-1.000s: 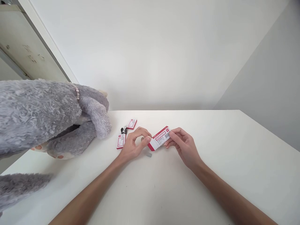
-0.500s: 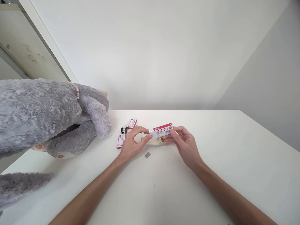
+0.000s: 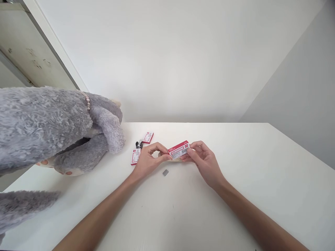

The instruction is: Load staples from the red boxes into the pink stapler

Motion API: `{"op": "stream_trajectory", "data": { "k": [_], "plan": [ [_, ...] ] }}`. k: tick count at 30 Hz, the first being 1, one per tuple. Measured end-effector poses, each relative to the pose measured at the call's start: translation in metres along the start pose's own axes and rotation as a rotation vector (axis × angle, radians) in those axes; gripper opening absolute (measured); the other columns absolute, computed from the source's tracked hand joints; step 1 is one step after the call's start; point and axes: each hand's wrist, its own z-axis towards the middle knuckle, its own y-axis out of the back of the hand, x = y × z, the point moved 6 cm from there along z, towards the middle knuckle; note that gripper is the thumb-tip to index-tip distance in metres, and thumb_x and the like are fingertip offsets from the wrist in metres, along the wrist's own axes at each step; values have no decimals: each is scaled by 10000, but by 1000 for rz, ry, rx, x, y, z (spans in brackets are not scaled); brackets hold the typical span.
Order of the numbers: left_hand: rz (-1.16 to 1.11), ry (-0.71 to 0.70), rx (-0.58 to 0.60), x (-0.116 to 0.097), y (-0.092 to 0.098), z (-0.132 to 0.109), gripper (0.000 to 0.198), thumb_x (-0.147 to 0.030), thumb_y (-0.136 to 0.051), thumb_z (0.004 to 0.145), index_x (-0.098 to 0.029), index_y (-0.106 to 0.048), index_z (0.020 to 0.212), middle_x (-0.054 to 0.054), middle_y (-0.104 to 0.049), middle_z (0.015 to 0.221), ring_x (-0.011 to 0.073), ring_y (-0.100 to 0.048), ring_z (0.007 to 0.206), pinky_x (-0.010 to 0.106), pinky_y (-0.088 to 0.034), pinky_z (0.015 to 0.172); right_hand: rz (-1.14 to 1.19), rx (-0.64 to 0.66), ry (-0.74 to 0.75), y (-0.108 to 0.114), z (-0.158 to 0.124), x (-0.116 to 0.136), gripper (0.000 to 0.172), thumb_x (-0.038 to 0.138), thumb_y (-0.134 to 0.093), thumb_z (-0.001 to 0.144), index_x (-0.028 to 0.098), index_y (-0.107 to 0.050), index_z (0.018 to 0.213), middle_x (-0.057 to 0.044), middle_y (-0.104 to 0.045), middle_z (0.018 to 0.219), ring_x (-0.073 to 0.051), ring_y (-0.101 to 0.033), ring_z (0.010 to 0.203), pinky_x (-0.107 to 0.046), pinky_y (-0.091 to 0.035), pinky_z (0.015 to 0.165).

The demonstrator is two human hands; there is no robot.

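Observation:
Both of my hands hold a small red and white box (image 3: 178,150) with a barcode label, just above the white table (image 3: 235,195). My left hand (image 3: 147,162) pinches its left end with thumb and fingers. My right hand (image 3: 202,161) grips its right end. A pale inner tray shows under the box between my fingers. A small grey block (image 3: 165,172) lies loose on the table just below the box.
Two more red and white boxes (image 3: 148,137) (image 3: 135,156) and a small black stapler (image 3: 138,144) lie left of my hands. A large grey plush toy (image 3: 52,129) covers the table's left side. White walls stand behind and to the right.
The box was turned between my hands, from tilted to edge-up and then flatter. My hands have drawn closer together around it. The grey block has stayed put.

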Motion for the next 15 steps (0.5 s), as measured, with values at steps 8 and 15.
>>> {"op": "stream_trajectory", "data": {
  "k": [8, 15],
  "plan": [
    [35, -18, 84, -3, -3, 1, 266, -412, -844, 755, -200, -702, 833, 23, -693, 797, 160, -577, 735, 314, -456, 713, 14, 85, -33, -4, 1, -1, 432, 511, -721, 910, 295, -540, 1238, -41, -755, 1163, -217, -781, 886, -418, -643, 852],
    [35, -92, 130, -3, 0, 2, 346, -471, -855, 738, -206, -722, 915, 39, -724, 868, 194, -638, 829, 329, -483, 791, -18, 143, -49, -10, -2, 0, 375, 500, -692, 933, 271, -572, 1204, -55, -765, 1116, -205, -773, 784, -398, -655, 719]
  ]
}}
